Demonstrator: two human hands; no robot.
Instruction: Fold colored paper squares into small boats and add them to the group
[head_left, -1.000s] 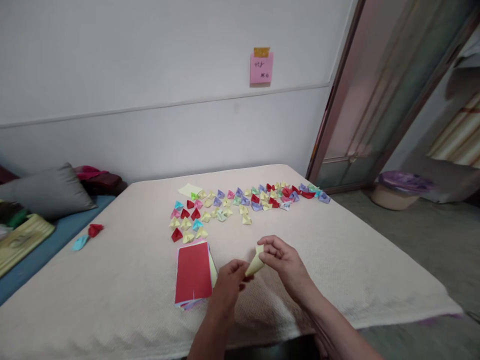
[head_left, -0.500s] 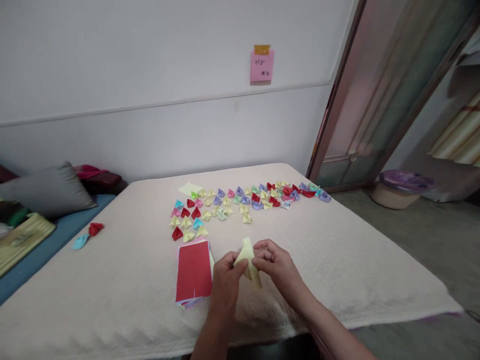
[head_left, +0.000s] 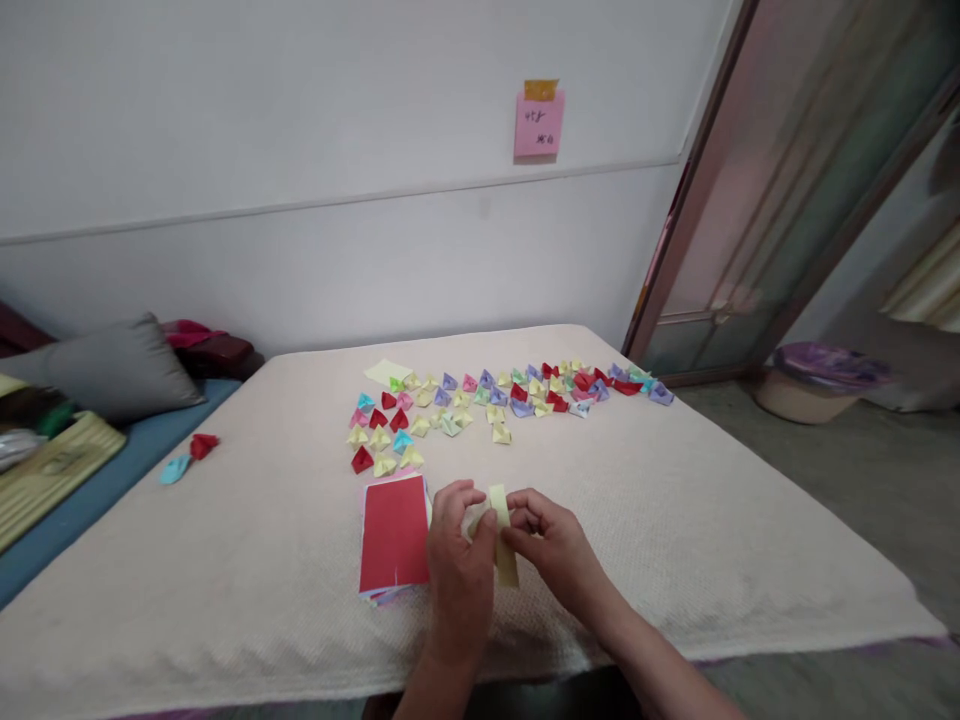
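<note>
Both hands hold a pale yellow paper strip (head_left: 501, 535) upright above the cream table cover (head_left: 247, 590). My left hand (head_left: 459, 560) pinches its left side with thumb and fingers closed. My right hand (head_left: 553, 545) pinches its right side, fingers curled. Just left of my left hand lies a stack of paper sheets with a red sheet (head_left: 394, 533) on top. Beyond them a spread of several small folded paper pieces (head_left: 480, 405) in red, yellow, purple, blue and pink runs across the table.
A flat yellow sheet (head_left: 386, 371) lies at the far left of the spread. On the blue mat (head_left: 112, 470) at left lie a red piece (head_left: 202, 444) and a blue piece (head_left: 174, 469). A grey cushion (head_left: 112, 365) and a basin (head_left: 817, 380) flank the table.
The yellow paper has turned from slanted to upright between my hands, which have drawn closer together. The camera has shifted slightly, moving the scene to the right.
</note>
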